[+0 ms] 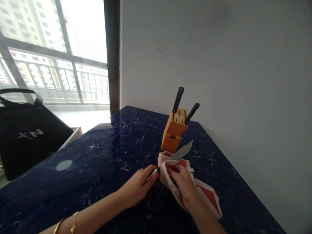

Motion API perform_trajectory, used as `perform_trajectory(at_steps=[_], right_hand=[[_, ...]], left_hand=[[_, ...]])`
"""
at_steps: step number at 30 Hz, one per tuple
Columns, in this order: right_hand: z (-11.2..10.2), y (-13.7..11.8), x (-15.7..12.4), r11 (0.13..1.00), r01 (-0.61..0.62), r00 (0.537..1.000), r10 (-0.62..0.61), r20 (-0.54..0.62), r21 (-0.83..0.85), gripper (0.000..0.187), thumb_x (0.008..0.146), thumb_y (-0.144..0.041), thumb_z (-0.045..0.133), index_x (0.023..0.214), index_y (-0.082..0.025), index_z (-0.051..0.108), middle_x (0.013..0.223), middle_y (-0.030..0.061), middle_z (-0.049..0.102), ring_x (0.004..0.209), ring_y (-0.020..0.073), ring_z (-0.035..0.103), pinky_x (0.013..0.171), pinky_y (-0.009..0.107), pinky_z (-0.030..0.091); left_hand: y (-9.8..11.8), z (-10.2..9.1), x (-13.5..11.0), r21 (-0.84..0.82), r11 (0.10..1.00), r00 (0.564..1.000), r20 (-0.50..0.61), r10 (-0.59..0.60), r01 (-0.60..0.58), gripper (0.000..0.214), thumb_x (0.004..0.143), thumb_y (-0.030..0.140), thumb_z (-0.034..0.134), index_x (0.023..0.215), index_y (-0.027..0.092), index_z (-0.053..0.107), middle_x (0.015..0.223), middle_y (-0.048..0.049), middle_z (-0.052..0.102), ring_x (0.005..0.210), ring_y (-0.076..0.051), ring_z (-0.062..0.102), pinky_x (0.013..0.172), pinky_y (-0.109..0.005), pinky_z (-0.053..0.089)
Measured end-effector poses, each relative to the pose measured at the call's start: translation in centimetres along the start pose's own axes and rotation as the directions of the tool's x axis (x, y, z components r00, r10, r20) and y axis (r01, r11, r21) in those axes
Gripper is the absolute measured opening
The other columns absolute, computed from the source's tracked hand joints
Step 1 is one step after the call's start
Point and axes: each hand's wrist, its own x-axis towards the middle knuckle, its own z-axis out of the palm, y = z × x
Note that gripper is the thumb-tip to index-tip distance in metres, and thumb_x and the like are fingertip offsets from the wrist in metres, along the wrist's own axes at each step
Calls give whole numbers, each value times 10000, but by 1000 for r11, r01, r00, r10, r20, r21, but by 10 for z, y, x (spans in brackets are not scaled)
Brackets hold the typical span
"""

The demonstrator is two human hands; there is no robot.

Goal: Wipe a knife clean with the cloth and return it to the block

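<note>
My left hand [142,182] is closed around the handle of a knife [182,151], whose blade points up and to the right. A red and white cloth [168,177] is wrapped about the lower part of the blade. My right hand [181,183] grips the cloth, its fingers pinching the fabric near the blade. Part of the cloth hangs down to the right, under my right wrist. Just behind the blade stands a wooden knife block [172,136]. Two black-handled knives sit in its slots, one upright [178,99] and one leaning right [192,113].
The dark blue marbled table [117,146] reaches back to a grey wall [219,65]. At the left, a black bag [26,139] stands beside the table, in front of a large window [60,58]. A wall switch plate [161,45] is above the table.
</note>
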Motion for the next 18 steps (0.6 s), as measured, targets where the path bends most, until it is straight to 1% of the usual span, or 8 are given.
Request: perform_trajectory(at_steps=[5,9,12,14,16,18], right_hand=[[3,0,-1,1000,-20,1000,20,-10,1,281,611,-368,700,773,-141,666,741,38,676,650,144,607,591,218,445],[0,-2,0,1000,-8,1000,8,-7,25,271,617,-360,699,782,-148,666,699,24,667,649,143,604,606,219,448],[1,-3,-1,994,-9,1000,9,7,106,258,627,-346,694,801,-159,659,678,8,657,654,140,604,628,221,453],[5,-4,-4,984,-47,999,43,24,172,235,626,-325,698,792,-167,648,688,2,654,642,132,602,631,225,455],[10,-5,-8,968,-94,994,80,68,231,233,616,-298,706,802,-176,637,702,-1,652,636,130,601,630,231,456],[15,-6,-12,951,-136,987,105,124,277,259,609,-275,709,840,-191,628,717,-4,650,636,135,600,615,235,453]], left_hand=[[1,-1,1,9,1000,1000,-3,3,-3,314,902,413,282,877,188,501,682,36,529,624,-107,485,591,-203,350],[3,-2,1,0,1000,1000,7,9,-9,323,902,416,279,881,186,504,685,33,542,619,-109,496,587,-206,354],[4,-1,-1,19,1000,1000,-3,-1,1,304,903,408,282,930,200,502,713,26,563,650,-122,507,616,-218,363],[3,1,-3,52,999,1000,-29,-8,10,284,900,403,297,985,216,493,764,15,581,703,-140,512,666,-237,370],[2,3,-5,67,998,999,-49,-2,5,275,898,396,303,1036,227,470,832,-1,593,761,-155,512,722,-259,370],[3,3,-6,65,998,999,-40,10,-7,275,902,385,294,1066,225,446,884,-14,595,804,-166,510,760,-276,368]])
